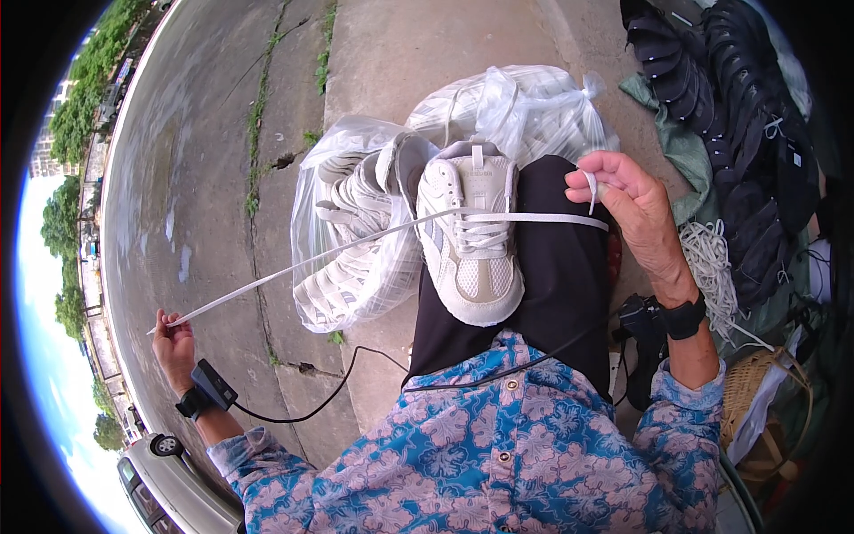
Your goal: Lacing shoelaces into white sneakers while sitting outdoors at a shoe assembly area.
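Observation:
A white and beige sneaker (pixel 471 267) lies on my dark-trousered lap, its toe toward me and its lower eyelets laced. A flat white shoelace (pixel 302 261) stretches from the upper part of the shoe far out to the left. My left hand (pixel 174 349) pinches that end, arm extended. On the other side, the lace lies across my right thigh and drops out of sight past its edge. My right hand (pixel 627 196), raised beside the knee, holds a short white lace end between thumb and fingers.
Clear plastic bags (pixel 356 303) of similar pale shoes sit beyond and left of my knees. At right are a bundle of white laces (pixel 709 258), rows of black shoe pieces (pixel 747 133) and a wicker basket (pixel 747 392). A black cable (pixel 311 411) crosses my lap.

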Demonstrator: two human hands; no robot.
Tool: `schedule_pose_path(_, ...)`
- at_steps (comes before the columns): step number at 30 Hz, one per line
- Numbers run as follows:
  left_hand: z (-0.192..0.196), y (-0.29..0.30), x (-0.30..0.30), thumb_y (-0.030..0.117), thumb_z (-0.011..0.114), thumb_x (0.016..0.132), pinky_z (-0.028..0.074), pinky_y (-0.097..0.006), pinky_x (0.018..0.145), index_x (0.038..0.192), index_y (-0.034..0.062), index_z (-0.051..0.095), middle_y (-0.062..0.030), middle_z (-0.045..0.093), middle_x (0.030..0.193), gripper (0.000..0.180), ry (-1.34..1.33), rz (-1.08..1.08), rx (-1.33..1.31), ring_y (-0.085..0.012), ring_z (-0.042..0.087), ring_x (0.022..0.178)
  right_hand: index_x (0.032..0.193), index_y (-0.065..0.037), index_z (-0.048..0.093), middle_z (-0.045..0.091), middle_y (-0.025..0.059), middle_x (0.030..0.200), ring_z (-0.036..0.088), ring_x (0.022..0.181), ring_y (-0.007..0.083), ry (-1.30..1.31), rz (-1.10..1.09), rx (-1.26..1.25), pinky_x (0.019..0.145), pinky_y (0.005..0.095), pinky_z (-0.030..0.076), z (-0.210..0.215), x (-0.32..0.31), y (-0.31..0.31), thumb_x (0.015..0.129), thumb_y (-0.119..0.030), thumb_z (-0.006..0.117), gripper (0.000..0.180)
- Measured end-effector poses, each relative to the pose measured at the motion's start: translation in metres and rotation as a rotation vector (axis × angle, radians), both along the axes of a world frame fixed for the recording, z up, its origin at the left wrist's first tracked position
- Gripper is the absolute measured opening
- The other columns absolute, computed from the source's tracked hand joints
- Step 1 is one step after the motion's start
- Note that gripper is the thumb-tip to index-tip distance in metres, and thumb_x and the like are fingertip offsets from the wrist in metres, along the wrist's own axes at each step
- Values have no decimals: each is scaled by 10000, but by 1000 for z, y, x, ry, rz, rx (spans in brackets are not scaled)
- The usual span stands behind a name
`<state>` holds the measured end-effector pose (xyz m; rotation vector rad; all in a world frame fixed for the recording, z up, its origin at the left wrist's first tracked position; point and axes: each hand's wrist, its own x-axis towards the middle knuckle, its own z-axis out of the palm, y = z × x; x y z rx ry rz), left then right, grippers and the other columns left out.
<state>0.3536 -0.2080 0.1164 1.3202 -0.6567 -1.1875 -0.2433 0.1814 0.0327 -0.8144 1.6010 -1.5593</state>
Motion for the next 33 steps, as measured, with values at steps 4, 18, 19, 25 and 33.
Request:
schedule_pose_path(4, 0, -12, 62, 75, 428, 984, 384, -308, 662, 1181, 11, 544, -23, 456, 732, 238, 274, -375, -93, -153, 410, 658, 1069, 18, 601, 696, 109, 976, 670, 930, 150, 176, 59, -1, 812, 259, 528, -7, 17, -23, 908, 34, 491, 196)
schedule_pose_path(18, -14, 93, -222, 235, 505, 995, 348, -238, 523, 1139, 54, 591, 59, 436, 684, 247, -307, -670, -18, -62, 394, 539, 732, -52, 590, 518, 67, 796, 539, 775, 246, 1158, 237, 72, 693, 380, 428, -7, 30, -33, 775, -95, 662, 94)
schedule_pose_path(19, -21, 97, -231, 232, 504, 993, 353, -237, 528, 1135, 52, 593, 59, 450, 694, 246, -332, -733, -39, -60, 405, 542, 709, -70, 609, 520, 62, 794, 534, 772, 233, 1179, 242, 75, 683, 372, 415, -8, 30, -35, 746, -103, 653, 66)
schedule_pose_path(25, -40, 128, -294, 255, 546, 984, 249, -180, 455, 1045, 46, 619, 88, 404, 678, 230, -412, -1019, 16, -2, 310, 514, 697, -83, 644, 543, 58, 805, 544, 801, 223, 1234, 279, 98, 707, 361, 421, -5, 32, -42, 709, -89, 652, 15)
schedule_pose_path(33, -56, 161, -341, 277, 555, 984, 254, -184, 470, 943, 30, 650, 98, 443, 645, 268, -478, -1237, 14, 0, 329, 539, 688, -75, 644, 546, 55, 812, 540, 811, 220, 1258, 316, 132, 723, 360, 414, -5, 31, -48, 717, -91, 646, 34)
